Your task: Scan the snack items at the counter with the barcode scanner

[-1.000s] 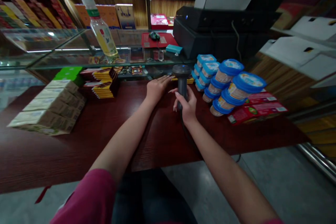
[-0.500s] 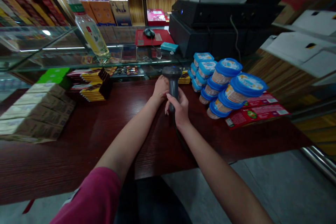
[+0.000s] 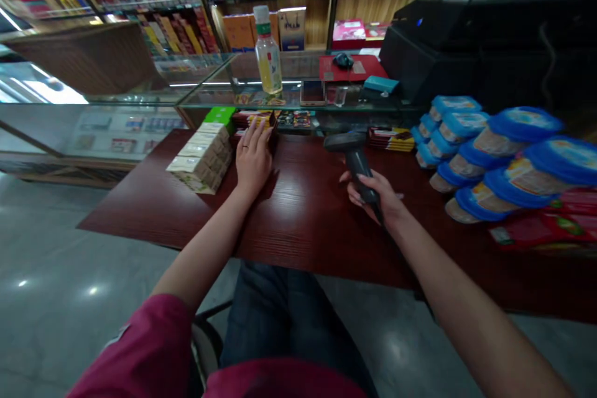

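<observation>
My right hand (image 3: pixel 380 196) is wrapped round the handle of a dark grey barcode scanner (image 3: pixel 357 165), its head tipped up to the left and its cable trailing down past my wrist. My left hand (image 3: pixel 254 161) reaches over the left part of the dark red-brown table, fingers stretched out and holding nothing I can see. Its fingertips overlap a stack of brown and yellow packets (image 3: pixel 255 118); whether they touch it I cannot tell. Just left of that hand stands a block of pale cartons (image 3: pixel 200 158) with a bright green pack (image 3: pixel 219 115) behind.
Blue-lidded tubs (image 3: pixel 517 165) and smaller blue-lidded boxes (image 3: pixel 450 127) are stacked on the right, beside red packs (image 3: pixel 541 230). More brown and yellow packets (image 3: pixel 392 138) lie behind the scanner. A bottle (image 3: pixel 269 59) and a mouse (image 3: pixel 343 61) stand on the glass counter (image 3: pixel 224 93).
My left hand has left the spot beside the scanner and moved left to the brown and yellow packets. The scanner, still in my right hand, is now tilted. The view has swung left.
</observation>
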`<move>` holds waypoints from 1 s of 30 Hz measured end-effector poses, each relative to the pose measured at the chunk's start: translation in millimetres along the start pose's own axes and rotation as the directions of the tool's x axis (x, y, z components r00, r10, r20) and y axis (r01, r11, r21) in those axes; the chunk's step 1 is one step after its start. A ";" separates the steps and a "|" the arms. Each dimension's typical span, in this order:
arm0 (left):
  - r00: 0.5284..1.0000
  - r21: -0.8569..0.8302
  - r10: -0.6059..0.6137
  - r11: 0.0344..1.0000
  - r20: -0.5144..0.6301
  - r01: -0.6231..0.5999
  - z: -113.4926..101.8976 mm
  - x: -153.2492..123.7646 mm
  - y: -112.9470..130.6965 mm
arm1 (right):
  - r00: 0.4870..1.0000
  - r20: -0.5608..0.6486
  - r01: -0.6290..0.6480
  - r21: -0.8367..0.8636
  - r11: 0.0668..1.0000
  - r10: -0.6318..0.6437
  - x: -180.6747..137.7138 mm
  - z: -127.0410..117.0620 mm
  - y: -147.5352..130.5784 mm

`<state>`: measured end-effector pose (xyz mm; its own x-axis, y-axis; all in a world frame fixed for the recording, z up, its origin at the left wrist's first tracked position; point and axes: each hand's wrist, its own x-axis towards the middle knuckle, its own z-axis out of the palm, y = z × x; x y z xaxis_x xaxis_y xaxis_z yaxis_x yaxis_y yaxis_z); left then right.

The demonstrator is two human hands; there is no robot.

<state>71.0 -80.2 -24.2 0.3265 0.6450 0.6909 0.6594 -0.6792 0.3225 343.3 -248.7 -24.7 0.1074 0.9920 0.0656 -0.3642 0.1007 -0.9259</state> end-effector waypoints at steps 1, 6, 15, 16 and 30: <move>0.999 0.009 -0.032 0.999 -0.022 0.032 -5.1 -2.9 -12.5 | 1.000 0.017 -0.011 -0.009 1.000 0.011 -1.6 1.5 -0.8; 0.985 0.022 -0.167 0.985 -0.043 0.168 -0.4 -7.8 -55.0 | 0.993 0.073 -0.087 -0.072 0.994 0.093 -9.5 7.9 -6.5; 0.993 -0.131 -0.120 0.984 -0.014 0.117 -11.9 -2.4 -37.1 | 0.986 0.073 -0.140 -0.107 0.984 0.148 -12.8 7.0 -10.7; 0.993 -0.148 -0.116 0.983 -0.019 0.112 -13.3 -3.2 -31.6 | 0.984 0.086 -0.149 -0.111 0.983 0.159 -13.2 6.8 -10.6; 0.914 -0.599 -0.385 0.705 0.125 0.379 17.4 -2.9 5.3 | 0.926 0.270 -0.177 -0.310 0.934 0.265 -15.7 14.6 -12.5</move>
<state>85.4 -79.6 -35.8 0.1296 0.8952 0.4264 0.1834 -0.4443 0.8769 332.7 -264.4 -8.7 -0.2470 0.9654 -0.0843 -0.0726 -0.1052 -0.9918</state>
